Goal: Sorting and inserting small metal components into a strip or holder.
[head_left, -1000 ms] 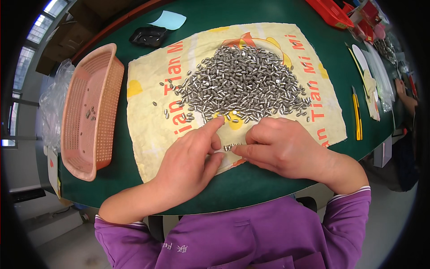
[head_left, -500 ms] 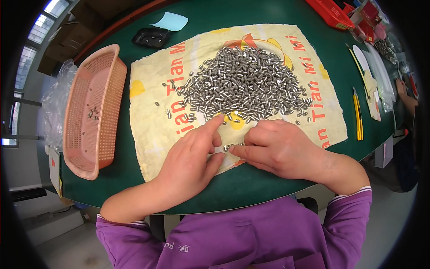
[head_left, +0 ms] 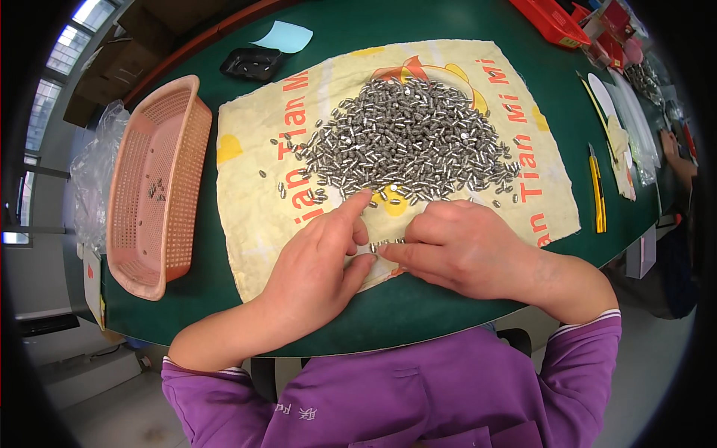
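A large heap of small silvery metal cylinders (head_left: 403, 138) lies on a yellow printed cloth (head_left: 254, 190). Close to the cloth's front edge, a short row of the same metal cylinders (head_left: 385, 244) sits between my hands. My left hand (head_left: 317, 257) rests at the row's left end, index finger stretched toward the heap and thumb apart from it, with nothing visibly held. On the right, my right hand (head_left: 467, 250) is curled in, its fingertips at the row's right part. Those fingers cover some of the pieces.
To the left stands a pink perforated basket (head_left: 123, 224) with a few pieces inside, beside a clear plastic bag (head_left: 97, 172). A black tray (head_left: 254, 64) and pale blue paper (head_left: 284, 36) lie at the back. A yellow utility knife (head_left: 597, 190) lies right; a red basket (head_left: 553, 21) is behind.
The right hand's fingertips have shifted slightly left along the row, and the row's left end sits a little further left. My left hand has barely moved.
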Available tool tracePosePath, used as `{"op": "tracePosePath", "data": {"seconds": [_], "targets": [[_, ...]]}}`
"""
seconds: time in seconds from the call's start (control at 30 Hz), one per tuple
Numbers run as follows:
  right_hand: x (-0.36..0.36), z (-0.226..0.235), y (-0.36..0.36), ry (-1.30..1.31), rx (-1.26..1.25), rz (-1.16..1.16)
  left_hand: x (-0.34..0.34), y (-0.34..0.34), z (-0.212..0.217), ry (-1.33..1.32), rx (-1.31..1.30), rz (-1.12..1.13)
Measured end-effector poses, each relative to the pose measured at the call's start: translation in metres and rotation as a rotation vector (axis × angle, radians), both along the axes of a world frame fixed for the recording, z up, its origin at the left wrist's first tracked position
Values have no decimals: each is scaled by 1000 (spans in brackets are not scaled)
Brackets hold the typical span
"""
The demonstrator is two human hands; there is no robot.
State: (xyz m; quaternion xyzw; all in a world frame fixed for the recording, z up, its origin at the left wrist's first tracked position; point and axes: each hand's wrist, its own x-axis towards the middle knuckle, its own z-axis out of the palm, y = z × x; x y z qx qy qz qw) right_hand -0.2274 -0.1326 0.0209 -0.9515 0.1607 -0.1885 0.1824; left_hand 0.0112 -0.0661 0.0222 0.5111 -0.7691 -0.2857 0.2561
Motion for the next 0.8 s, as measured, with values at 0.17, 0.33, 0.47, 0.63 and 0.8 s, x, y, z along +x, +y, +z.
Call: {"op": "tracePosePath", "data": {"seconds": [0.17, 0.33, 0.47, 0.63, 0.8], "targets": [[-2, 3, -7, -82, -16, -115, -1, -1, -2, -2, -5, -3], [-5, 4, -10, -64, 0, -142, -1, -1, -5, 1, -35, -11], [-5, 4, -9, -52, 13, -148, -2, -1, -7, 27, -32, -5], [-3, -2, -9, -121, -9, -165, -3, -1, -7, 61, -21, 6], [-3, -2, -9, -125, 25, -163, -1, -2, -13, 97, -42, -13]]}}
